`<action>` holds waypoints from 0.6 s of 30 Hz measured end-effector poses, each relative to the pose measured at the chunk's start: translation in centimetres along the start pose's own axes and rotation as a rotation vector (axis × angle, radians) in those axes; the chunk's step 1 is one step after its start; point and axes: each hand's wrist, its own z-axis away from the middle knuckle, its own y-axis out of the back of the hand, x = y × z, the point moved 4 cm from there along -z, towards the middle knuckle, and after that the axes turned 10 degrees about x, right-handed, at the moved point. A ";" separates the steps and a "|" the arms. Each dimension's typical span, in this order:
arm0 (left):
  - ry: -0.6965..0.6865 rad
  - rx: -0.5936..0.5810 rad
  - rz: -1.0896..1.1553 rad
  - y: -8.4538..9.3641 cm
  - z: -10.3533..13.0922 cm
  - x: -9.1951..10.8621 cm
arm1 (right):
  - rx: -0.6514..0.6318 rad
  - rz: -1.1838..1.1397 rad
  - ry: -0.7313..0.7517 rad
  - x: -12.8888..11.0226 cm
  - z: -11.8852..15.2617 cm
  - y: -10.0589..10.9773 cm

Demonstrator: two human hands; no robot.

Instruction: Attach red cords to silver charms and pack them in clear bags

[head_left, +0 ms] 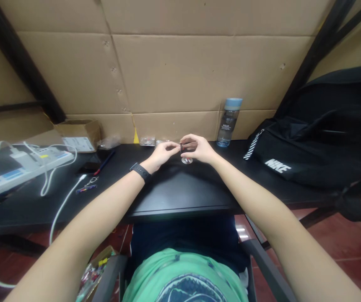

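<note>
Near the back of the black table (180,188), my left hand (164,153) and my right hand (199,149) meet at a small dark object (182,147). My right hand curls around it with thumb and fingers. The fingertips of my left hand are pressed together at its left side. Just below the dark object is a small round clear piece (187,160); whether the two are joined is too small to tell. Small clear packets (147,141) lie behind my left hand.
A water bottle (227,123) stands at the back, left of a black backpack (318,134). On the left are a power strip (26,170) with white cables, a cardboard box (81,134), a phone (89,167), a pen (105,162) and a keyring (87,186).
</note>
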 end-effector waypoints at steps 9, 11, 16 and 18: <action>0.111 -0.071 0.232 -0.4 0.3 -0.6 | 0.009 0.279 0.161 -0.8 0.0 0.1; 0.085 -0.049 0.214 -0.2 0.2 -0.5 | 0.019 0.323 0.183 -0.5 -0.2 0.3; 0.041 -0.074 0.227 0.0 0.4 0.3 | 0.105 0.512 0.247 0.9 -0.5 1.2; 0.008 -0.092 0.230 -0.1 0.6 0.8 | 0.131 0.566 0.250 1.1 -0.5 1.4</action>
